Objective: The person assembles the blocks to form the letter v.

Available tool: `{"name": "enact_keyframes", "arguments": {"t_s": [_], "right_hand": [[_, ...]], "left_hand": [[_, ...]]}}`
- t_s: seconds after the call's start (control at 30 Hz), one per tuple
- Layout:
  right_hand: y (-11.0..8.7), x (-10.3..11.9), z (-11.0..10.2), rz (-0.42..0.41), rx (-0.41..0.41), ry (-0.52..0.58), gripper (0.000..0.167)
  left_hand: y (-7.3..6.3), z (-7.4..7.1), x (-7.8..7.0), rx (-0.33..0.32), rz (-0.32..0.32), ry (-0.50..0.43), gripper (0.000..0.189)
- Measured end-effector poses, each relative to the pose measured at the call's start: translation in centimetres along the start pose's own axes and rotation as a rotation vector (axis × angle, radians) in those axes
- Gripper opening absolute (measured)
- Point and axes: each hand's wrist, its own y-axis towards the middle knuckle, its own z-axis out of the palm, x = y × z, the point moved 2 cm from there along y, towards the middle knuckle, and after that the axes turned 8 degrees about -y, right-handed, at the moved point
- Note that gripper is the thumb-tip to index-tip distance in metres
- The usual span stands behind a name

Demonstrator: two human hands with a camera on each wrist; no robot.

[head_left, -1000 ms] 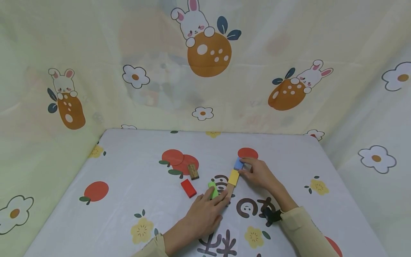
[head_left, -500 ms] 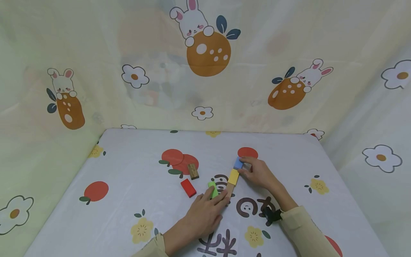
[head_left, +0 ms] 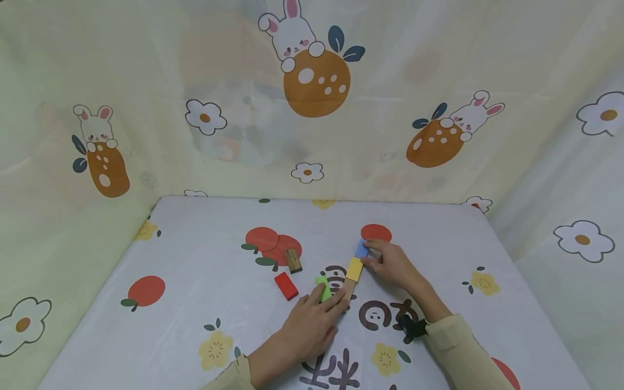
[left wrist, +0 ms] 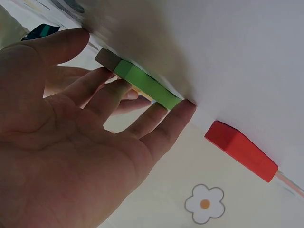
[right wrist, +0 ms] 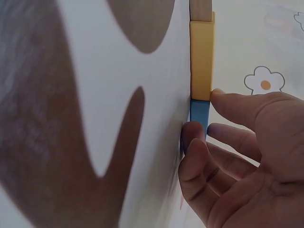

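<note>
Three blocks lie end to end in a slanting row: a blue block (head_left: 361, 248) at the far end, a yellow block (head_left: 355, 269) in the middle and a plain wooden block (head_left: 349, 287) nearest. My right hand (head_left: 396, 266) holds the blue block, thumb by its joint with the yellow one and fingers curled at its far part. Fingers of my left hand (head_left: 308, 323), spread and nearly straight, touch a green block (left wrist: 147, 84) and the near wooden block (left wrist: 108, 59). The green block stands left of the row, partly covered by those fingers in the head view.
A red block (head_left: 286, 286) lies left of the green one, and a dark-grained wooden block (head_left: 293, 260) sits behind it. The white tablecloth (head_left: 195, 303) carries printed fruit and flowers. A rabbit-patterned curtain (head_left: 234, 162) rises along the table's back edge.
</note>
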Motion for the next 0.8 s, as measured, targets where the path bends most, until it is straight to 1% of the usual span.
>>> {"name": "enact_keyframes", "arguments": {"t_s": [0.27,0.5,0.8], "right_hand": [[-0.08,0.04,0.00,-0.006,0.005,-0.019,0.048],[-0.03,-0.02,0.12,0.007,0.007,-0.015,0.048],[-0.14,0.10,0.10,-0.004,0.001,-0.019,0.050]], "left_hand": [[0.07,-0.05,-0.04,0.009,-0.005,0.005,0.066],[0.10,0.05,0.05,0.007,-0.004,0.003,0.065],[0.07,-0.07,0.04,0.001,0.005,0.001,0.064]]}}
